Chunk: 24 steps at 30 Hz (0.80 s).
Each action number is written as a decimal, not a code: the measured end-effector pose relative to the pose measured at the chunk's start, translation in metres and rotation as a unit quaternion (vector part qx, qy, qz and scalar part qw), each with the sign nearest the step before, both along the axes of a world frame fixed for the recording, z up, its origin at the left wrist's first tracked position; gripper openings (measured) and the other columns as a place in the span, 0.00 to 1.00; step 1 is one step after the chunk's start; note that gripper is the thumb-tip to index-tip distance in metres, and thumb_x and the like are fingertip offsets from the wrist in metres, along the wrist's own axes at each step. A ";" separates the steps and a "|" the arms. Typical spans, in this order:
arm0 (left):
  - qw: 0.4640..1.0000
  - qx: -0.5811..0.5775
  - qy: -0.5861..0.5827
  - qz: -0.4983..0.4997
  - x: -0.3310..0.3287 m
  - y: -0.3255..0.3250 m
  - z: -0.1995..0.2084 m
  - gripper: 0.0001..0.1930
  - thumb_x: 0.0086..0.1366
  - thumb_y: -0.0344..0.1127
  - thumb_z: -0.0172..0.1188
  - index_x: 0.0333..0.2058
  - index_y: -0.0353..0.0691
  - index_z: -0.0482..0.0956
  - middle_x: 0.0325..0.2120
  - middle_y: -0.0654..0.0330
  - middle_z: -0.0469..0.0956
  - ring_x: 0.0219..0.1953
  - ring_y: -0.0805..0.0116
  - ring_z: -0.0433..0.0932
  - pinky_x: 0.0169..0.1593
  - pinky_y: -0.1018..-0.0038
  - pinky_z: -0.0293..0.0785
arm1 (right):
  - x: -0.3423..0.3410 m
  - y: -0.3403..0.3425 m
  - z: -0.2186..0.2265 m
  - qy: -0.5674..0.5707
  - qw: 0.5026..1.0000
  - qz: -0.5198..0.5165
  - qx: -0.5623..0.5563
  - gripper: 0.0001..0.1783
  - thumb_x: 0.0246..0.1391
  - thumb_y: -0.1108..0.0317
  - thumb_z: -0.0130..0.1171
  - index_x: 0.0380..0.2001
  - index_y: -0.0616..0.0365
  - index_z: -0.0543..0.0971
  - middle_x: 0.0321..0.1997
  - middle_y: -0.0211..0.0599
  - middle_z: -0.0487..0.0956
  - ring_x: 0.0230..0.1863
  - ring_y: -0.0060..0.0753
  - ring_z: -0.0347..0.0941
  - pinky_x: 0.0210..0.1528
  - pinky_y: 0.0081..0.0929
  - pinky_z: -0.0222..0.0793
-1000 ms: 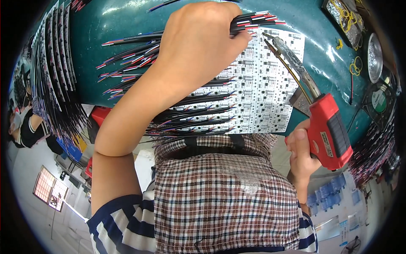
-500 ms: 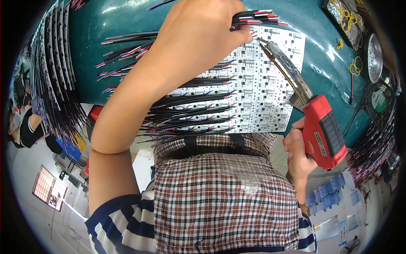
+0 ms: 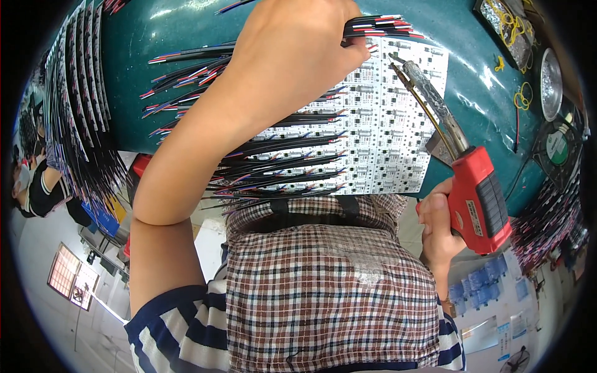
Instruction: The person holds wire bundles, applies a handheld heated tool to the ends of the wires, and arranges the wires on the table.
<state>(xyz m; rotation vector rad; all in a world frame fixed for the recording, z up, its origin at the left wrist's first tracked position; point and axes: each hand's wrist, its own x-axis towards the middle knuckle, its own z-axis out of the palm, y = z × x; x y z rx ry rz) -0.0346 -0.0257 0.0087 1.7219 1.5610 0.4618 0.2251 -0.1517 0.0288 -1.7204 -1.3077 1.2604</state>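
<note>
Where the view begins at far left, wire-laden board strips [image 3: 78, 68] stand on the green table [image 3: 134, 81]. Rows of black wires [image 3: 298, 146] lie roughly crosswise over the white circuit-board panel [image 3: 392, 133], which spreads beneath and right of the left forearm. The left hand [image 3: 305, 37], at the panel's upper edge, is closed around a wire bundle [image 3: 385, 26] with its coloured ends pointing right; the fingers underneath are hidden. Just right of that thumb, apart from it, sits the tip of the red soldering gun [image 3: 482, 202], its long barrel slanting up-left from the right hand [image 3: 441, 230], wrapped round the handle.
</note>
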 end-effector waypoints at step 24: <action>0.996 -0.028 -0.031 0.074 0.012 -0.017 0.030 0.06 0.56 0.28 0.63 0.29 0.33 0.75 0.21 0.51 0.76 0.22 0.56 0.76 0.29 0.68 0.70 | 0.010 -0.005 -0.001 0.010 0.999 -0.028 0.017 0.10 0.57 0.74 0.57 0.38 0.70 0.70 0.14 0.27 0.64 0.11 0.16 0.55 0.16 0.18 0.54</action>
